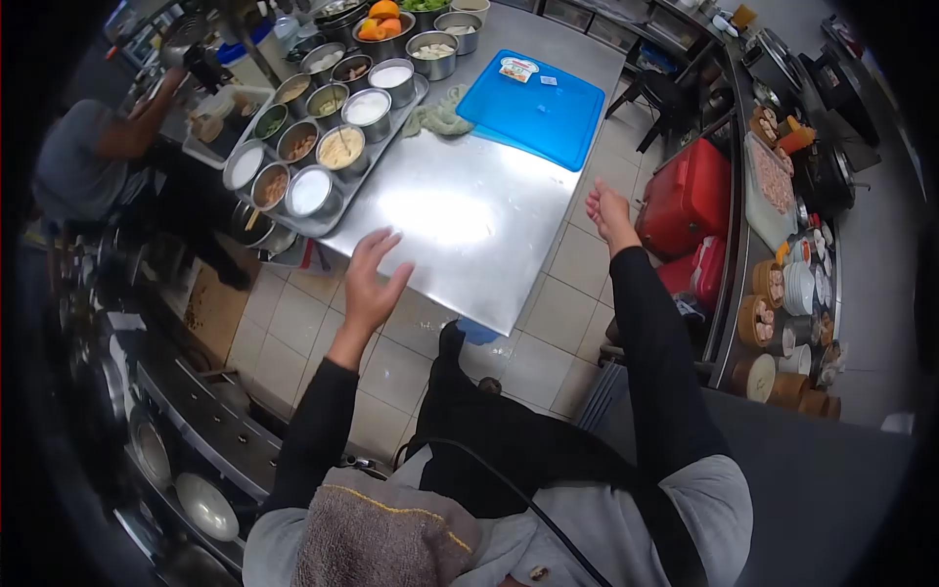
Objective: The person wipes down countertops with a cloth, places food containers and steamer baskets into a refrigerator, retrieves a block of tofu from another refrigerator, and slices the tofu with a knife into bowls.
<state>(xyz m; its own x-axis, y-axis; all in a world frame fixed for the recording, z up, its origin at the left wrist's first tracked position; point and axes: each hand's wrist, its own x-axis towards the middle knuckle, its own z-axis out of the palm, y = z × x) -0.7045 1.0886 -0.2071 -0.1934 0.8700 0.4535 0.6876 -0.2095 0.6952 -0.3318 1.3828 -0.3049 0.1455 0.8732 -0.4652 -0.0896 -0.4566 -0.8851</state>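
My left hand is raised near the corner of the steel table, fingers apart and nothing in it. Beyond the table's right edge, over the tiled floor, hangs my right hand. Its fingers are loosely bent and I see nothing held. Closest to the left hand is a metal tray crowded with several steel containers, among them one of white powder and one of pale yellow shreds. A blue cutting board lies at the far right of the table, beside a crumpled green cloth.
At left, another person works with raised arms. Red cooler boxes and a black stool stand right of the table. Bamboo steamers and stacked white bowls line the right counter. Pans hang low at left.
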